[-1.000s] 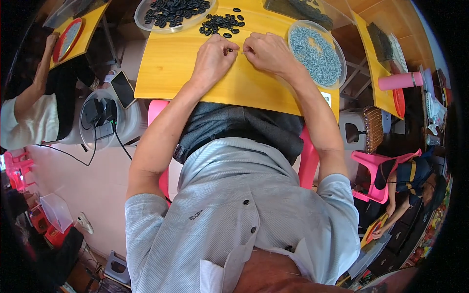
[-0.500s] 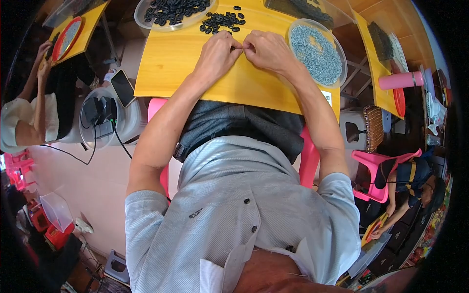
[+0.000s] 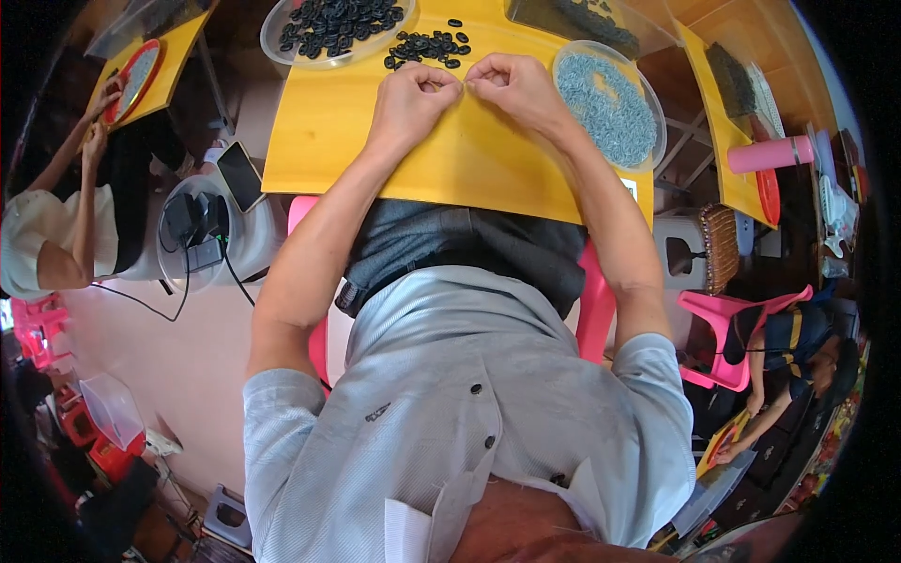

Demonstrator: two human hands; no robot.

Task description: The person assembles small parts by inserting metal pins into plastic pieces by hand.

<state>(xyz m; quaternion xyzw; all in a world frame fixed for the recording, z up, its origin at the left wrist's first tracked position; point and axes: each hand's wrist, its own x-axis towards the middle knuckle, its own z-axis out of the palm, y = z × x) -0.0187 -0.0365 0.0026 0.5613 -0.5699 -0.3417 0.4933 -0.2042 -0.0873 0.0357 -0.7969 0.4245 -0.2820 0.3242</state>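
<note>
My left hand (image 3: 413,105) and my right hand (image 3: 516,89) meet over the far middle of a yellow tabletop (image 3: 328,136), both with fingers closed in a pinch. Their fingertips almost touch. Whatever they pinch is too small to make out. Just beyond them lies a loose pile of small black oval pieces (image 3: 427,47). More black pieces (image 3: 340,26) fill a round clear tub at the far left. By my right forearm, a round clear tray (image 3: 660,117) holds many small silvery-blue slender pieces (image 3: 605,108).
At the back right stands a clear bin (image 3: 577,23) with dark contents. A phone (image 3: 240,175) and black chargers (image 3: 192,220) sit on a clear tub at left. A co-worker's hand (image 3: 94,141) is by a red-rimmed tray (image 3: 141,80). A pink bottle (image 3: 770,154) lies at right.
My fingertips have parted slightly, and both hands remain at the same spot by the black pile. The co-worker's hands at left have shifted near the red-rimmed tray.
</note>
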